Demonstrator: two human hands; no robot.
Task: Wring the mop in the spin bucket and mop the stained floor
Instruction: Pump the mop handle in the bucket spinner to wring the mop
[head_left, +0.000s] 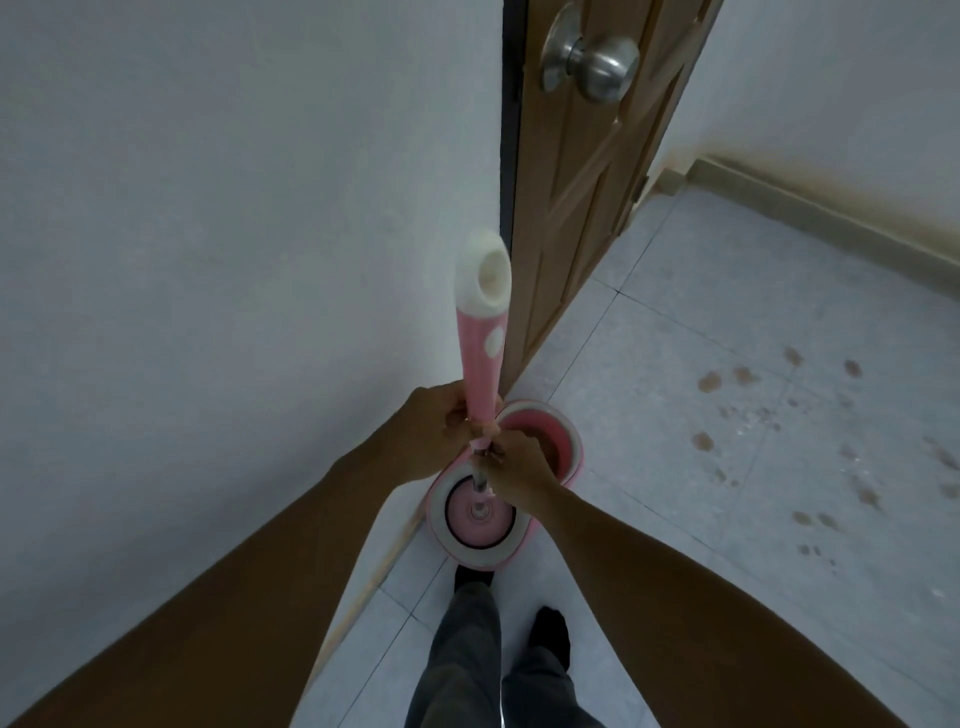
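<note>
Bare forearms, grey trousers (467, 649), seemingly black socks (551, 636).

Both arms reach forward, bare to the elbow. The left hand (441, 421) sits slightly higher, fingers curled closed. The right hand (514, 467) is clenched just below it.

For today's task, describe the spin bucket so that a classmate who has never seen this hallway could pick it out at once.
Start at the brown wooden door with the steel knob and follow its edge down to the tiled floor. At its foot, against the white wall, sits the spin bucket. It is the only pink and white thing on the floor, with two round wells, and the mop stands upright in the nearer one.
</note>
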